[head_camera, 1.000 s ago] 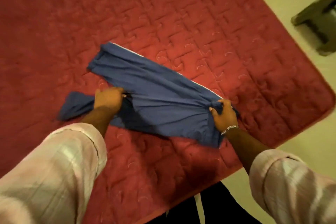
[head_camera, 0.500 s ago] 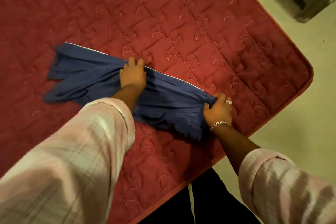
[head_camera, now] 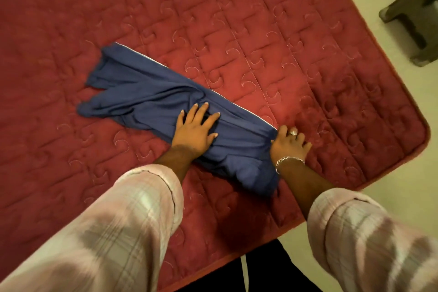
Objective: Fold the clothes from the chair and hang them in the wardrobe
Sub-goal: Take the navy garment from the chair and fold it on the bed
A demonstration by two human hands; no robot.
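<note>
A blue garment [head_camera: 142, 95] with a thin white edge lies stretched in a long, wrinkled strip across the red quilted mattress [head_camera: 260, 31]. My left hand [head_camera: 195, 129] rests flat on its middle with the fingers spread, pressing the cloth down. At the strip's right end my right hand [head_camera: 290, 146], wearing a ring and a bracelet, grips the bunched fabric. The far left end of the garment lies loose and creased. No chair seat with clothes and no wardrobe are in view.
The mattress corner [head_camera: 417, 130] is rounded at the right, with pale floor [head_camera: 391, 197] beyond it. A dark piece of furniture [head_camera: 417, 21] stands on the floor at the upper right. My dark trousers [head_camera: 260, 272] show at the mattress's near edge.
My left hand has let go of the cloth's left part, moved right along the garment and opened flat on its middle. The right hand keeps its hold on the right end.
</note>
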